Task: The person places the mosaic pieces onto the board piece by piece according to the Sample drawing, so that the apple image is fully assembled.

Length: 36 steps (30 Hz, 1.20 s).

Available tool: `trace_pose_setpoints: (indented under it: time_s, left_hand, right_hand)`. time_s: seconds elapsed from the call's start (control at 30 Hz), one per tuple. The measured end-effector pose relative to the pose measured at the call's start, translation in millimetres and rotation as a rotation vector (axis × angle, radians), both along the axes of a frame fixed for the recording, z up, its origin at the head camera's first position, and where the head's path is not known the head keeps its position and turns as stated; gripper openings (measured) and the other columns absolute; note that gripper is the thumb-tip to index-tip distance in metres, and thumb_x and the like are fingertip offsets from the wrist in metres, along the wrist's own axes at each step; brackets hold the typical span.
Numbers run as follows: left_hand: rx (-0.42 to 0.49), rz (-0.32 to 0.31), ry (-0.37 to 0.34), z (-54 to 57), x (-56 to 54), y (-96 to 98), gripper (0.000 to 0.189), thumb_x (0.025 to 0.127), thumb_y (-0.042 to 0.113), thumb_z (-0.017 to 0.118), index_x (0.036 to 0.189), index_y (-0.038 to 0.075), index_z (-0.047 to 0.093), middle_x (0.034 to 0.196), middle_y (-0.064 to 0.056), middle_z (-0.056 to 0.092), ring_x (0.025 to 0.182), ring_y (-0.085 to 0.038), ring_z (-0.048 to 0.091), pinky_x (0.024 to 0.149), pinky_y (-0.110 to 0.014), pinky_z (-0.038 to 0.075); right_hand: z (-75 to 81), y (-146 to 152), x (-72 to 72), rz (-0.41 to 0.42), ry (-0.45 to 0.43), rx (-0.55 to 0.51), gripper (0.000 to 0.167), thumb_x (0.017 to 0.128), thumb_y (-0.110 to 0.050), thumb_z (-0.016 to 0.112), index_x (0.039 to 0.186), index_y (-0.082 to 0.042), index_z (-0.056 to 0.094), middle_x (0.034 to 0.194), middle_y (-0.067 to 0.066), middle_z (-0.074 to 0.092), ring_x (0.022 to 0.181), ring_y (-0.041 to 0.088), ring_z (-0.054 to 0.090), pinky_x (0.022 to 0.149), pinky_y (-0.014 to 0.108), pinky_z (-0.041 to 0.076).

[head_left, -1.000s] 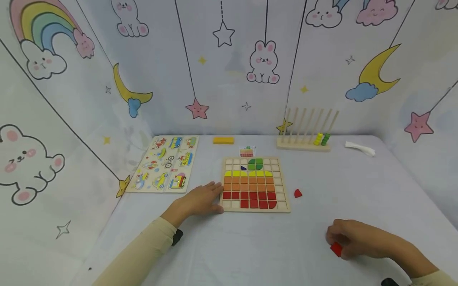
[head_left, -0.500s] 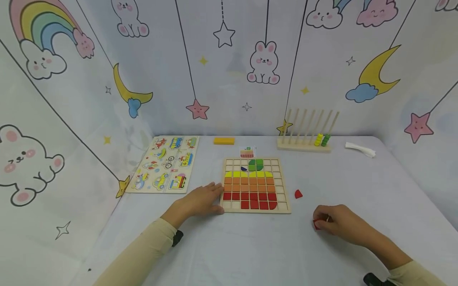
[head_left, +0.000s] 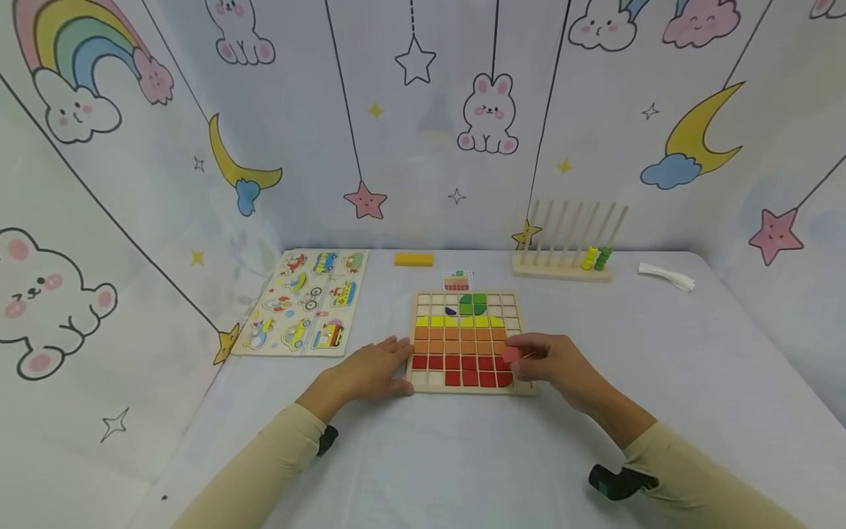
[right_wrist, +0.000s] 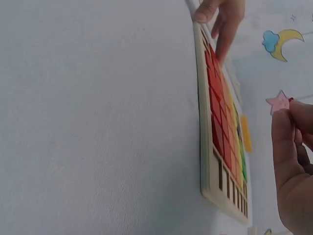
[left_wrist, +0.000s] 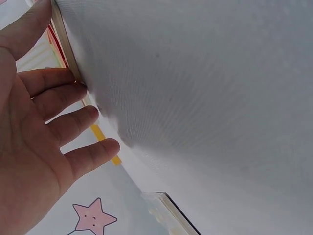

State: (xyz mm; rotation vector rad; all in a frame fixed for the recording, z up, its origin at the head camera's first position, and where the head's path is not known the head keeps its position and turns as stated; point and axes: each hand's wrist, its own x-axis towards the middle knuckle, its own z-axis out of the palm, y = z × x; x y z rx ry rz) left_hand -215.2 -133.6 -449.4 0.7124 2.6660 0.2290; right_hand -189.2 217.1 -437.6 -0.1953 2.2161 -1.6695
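Note:
A wooden grid board (head_left: pixel 423 378) lies on the white cloth, filled with red, orange, yellow and green tiles and one small dark blue piece. Its lower left cells and several cells on the right and top are bare. My left hand (head_left: pixel 370 369) lies with fairly straight fingers against the board's left edge; the left wrist view shows its fingertips (left_wrist: pixel 80 90) at the frame. Over the right side of the board, my right hand (head_left: pixel 565 367) pinches a small red tile (head_left: pixel 511 354) between thumb and fingers. That tile is mostly hidden in the right wrist view.
A small picture card (head_left: pixel 457 281) lies behind the board. To the left is a vehicle picture puzzle (head_left: pixel 304 308). Farther back are a yellow block (head_left: pixel 413 260), a peg rack (head_left: pixel 562 272) with yellow and green beads, and a white strip (head_left: pixel 666 277).
My right hand has carried the red tile from the cloth at the lower right up and left to the board. It now hides the loose red piece's spot. My left hand stays still.

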Motion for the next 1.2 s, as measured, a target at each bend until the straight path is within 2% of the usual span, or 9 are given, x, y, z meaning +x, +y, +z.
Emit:
trace_pose_setpoints:
  time_s: [0.07, 0.2, 0.3, 0.43, 0.67, 0.97, 1.2]
  left_hand:
    - [0.002, 0.001, 0.001, 0.9, 0.0, -0.1, 0.079, 0.092, 0.051, 0.071, 0.156, 0.015, 0.043, 0.163, -0.004, 0.039, 0.153, -0.028, 0.029, 0.121, -0.054, 0.031]
    - [0.006, 0.011, -0.009, 1.3, -0.4, 0.0, 0.079, 0.092, 0.05, 0.072, 0.156, 0.015, 0.043, 0.163, -0.004, 0.039, 0.154, -0.028, 0.029, 0.121, -0.054, 0.03]
    - [0.01, 0.022, -0.023, -1.2, -0.3, -0.3, 0.079, 0.092, 0.05, 0.072, 0.156, 0.015, 0.043, 0.163, -0.004, 0.039, 0.154, -0.027, 0.029, 0.122, -0.054, 0.03]
    - [0.01, 0.023, -0.027, -4.3, 1.1, -0.8, 0.079, 0.092, 0.051, 0.072, 0.156, 0.016, 0.044, 0.163, -0.003, 0.039, 0.154, -0.027, 0.029, 0.122, -0.054, 0.03]
    - [0.022, 0.015, -0.021, -3.1, 3.4, -0.1, 0.078, 0.092, 0.05, 0.073, 0.155, 0.014, 0.044, 0.162, -0.004, 0.04, 0.153, -0.028, 0.03, 0.121, -0.055, 0.03]
    - [0.017, 0.001, -0.001, -2.7, 0.5, -0.1, 0.079, 0.091, 0.051, 0.073, 0.156, 0.015, 0.044, 0.163, -0.003, 0.04, 0.153, -0.027, 0.03, 0.121, -0.055, 0.03]
    - [0.02, -0.001, 0.0, -0.6, 0.1, -0.1, 0.079, 0.092, 0.051, 0.073, 0.156, 0.015, 0.044, 0.163, -0.003, 0.04, 0.153, -0.027, 0.03, 0.121, -0.054, 0.03]
  right_hand:
    - [0.0, -16.3, -3.1, -0.006, -0.02, -0.036, 0.05, 0.093, -0.012, 0.075, 0.139, -0.001, 0.06, 0.119, 0.018, 0.063, 0.093, 0.027, 0.067, 0.08, 0.033, 0.062]
    - [-3.0, -47.3, -9.5, -0.052, -0.085, -0.04, 0.046, 0.092, -0.013, 0.076, 0.137, -0.01, 0.064, 0.101, 0.016, 0.067, 0.073, 0.026, 0.069, 0.069, 0.034, 0.063]
    - [-10.9, -68.4, -12.5, -0.078, -0.117, 0.008, 0.044, 0.09, -0.017, 0.078, 0.133, -0.017, 0.067, 0.09, 0.014, 0.071, 0.062, 0.025, 0.067, 0.061, 0.032, 0.061]
    - [-22.7, -93.6, -11.5, -0.04, -0.108, 0.113, 0.04, 0.09, -0.02, 0.079, 0.129, -0.019, 0.07, 0.077, 0.01, 0.072, 0.052, 0.022, 0.064, 0.054, 0.031, 0.059]
    - [-27.6, -120.5, -3.7, 0.069, -0.018, 0.222, 0.037, 0.089, -0.015, 0.078, 0.125, -0.012, 0.07, 0.071, 0.005, 0.071, 0.048, 0.019, 0.063, 0.049, 0.029, 0.057]
    - [-28.7, -130.2, -0.7, 0.084, 0.068, 0.346, 0.036, 0.09, -0.016, 0.078, 0.126, -0.015, 0.073, 0.064, -0.001, 0.07, 0.05, 0.014, 0.06, 0.046, 0.024, 0.049]
    - [-27.3, -130.9, -0.7, 0.072, 0.063, 0.347, 0.043, 0.088, -0.013, 0.079, 0.13, -0.014, 0.071, 0.063, -0.001, 0.069, 0.05, 0.013, 0.059, 0.045, 0.022, 0.044]
